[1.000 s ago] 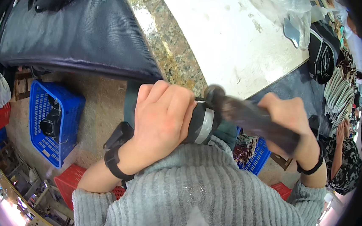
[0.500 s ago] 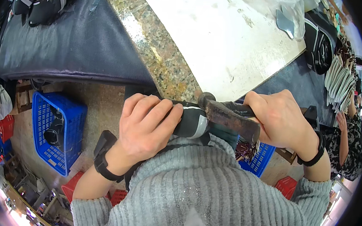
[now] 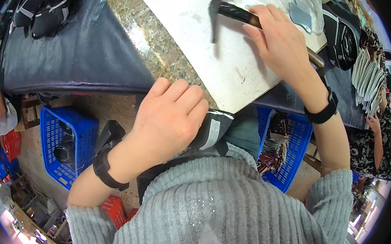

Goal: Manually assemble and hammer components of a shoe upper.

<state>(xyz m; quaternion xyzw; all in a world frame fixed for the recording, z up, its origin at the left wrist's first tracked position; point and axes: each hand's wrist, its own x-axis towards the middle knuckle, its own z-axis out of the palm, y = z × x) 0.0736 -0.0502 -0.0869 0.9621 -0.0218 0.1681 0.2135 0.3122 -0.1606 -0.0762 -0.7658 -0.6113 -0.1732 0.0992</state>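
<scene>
My right hand (image 3: 282, 41) grips a hammer (image 3: 235, 12) by its handle over the white board (image 3: 226, 78). The hammer's dark metal head hangs at the far left of the handle, and the handle's brown end sticks out past my wrist. Closer to my body, my left hand (image 3: 170, 115) is closed on a black piece with a grey strip and a white edge (image 3: 213, 131). The piece lies at the board's near corner, in front of my lap. Its left part is hidden under my fingers.
Beneath the white board is a speckled stone slab (image 3: 153, 43) on a dark padded bench (image 3: 72, 48). Blue baskets (image 3: 91, 132) holding goods stand on both sides. Grey metal plate (image 3: 300, 16), black pieces (image 3: 342, 42) and stacked pale pieces (image 3: 367, 80) lie at right. Other people work at both sides.
My right hand has carried the hammer up and away from the black piece to over the white board. My left hand remains on the piece, its knuckles raised more.
</scene>
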